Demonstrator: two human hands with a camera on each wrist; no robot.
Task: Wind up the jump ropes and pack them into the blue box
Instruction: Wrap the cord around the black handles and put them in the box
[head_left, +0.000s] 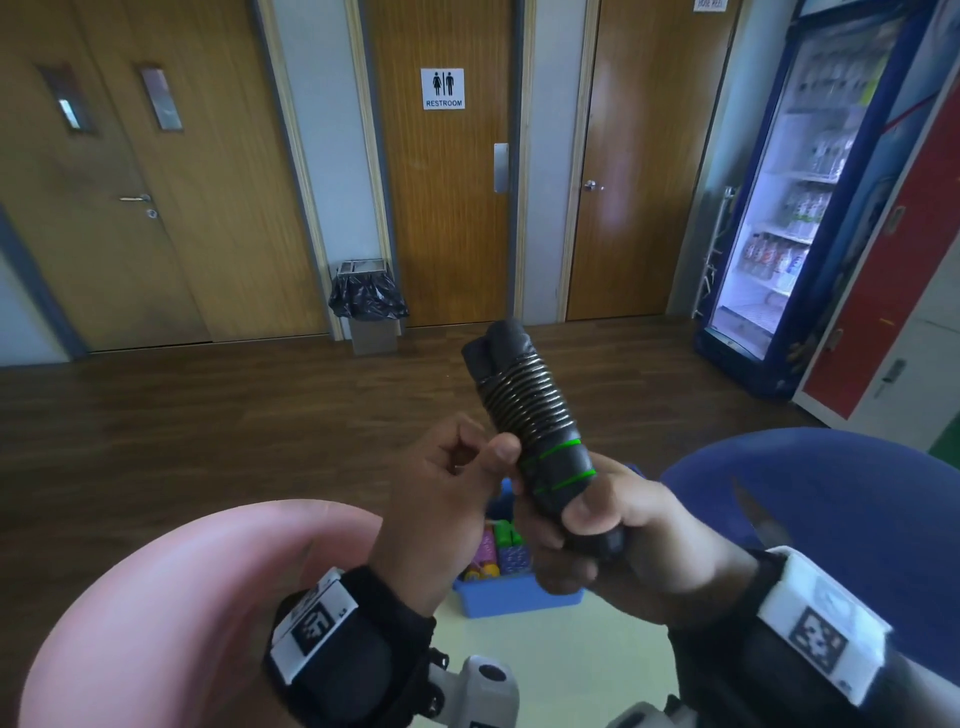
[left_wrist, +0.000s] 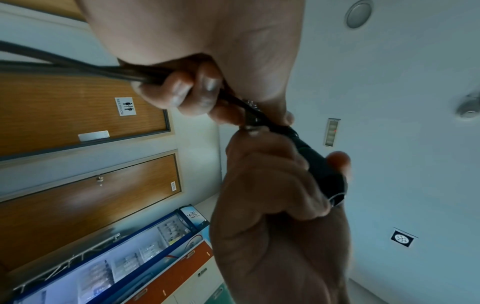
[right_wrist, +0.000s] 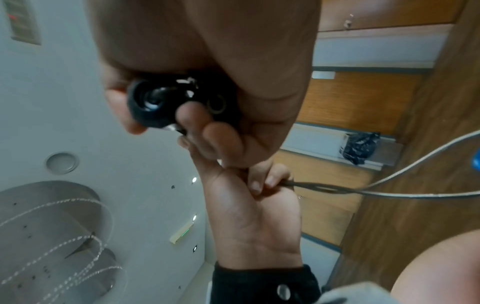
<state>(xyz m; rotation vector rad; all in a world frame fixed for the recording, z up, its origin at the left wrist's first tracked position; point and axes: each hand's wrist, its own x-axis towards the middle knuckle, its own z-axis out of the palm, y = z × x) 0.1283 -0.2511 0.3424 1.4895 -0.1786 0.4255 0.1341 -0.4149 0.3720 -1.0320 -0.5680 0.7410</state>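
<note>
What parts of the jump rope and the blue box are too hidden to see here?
- Blue box: in the head view both hands cover most of it, so its full contents cannot be counted.
- Jump rope handles: the right hand hides their lower ends.
- Loose cord: it runs off the edge in both wrist views, so the length left is unknown.
- Left hand: the head view hides the cord in its curled fingers.

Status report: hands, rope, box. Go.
Right hand grips black rope handles, cord coiled around. Left hand fingers pinch loose cord. Blue plastic box below, holding colourful items. Nothing blocking.
</note>
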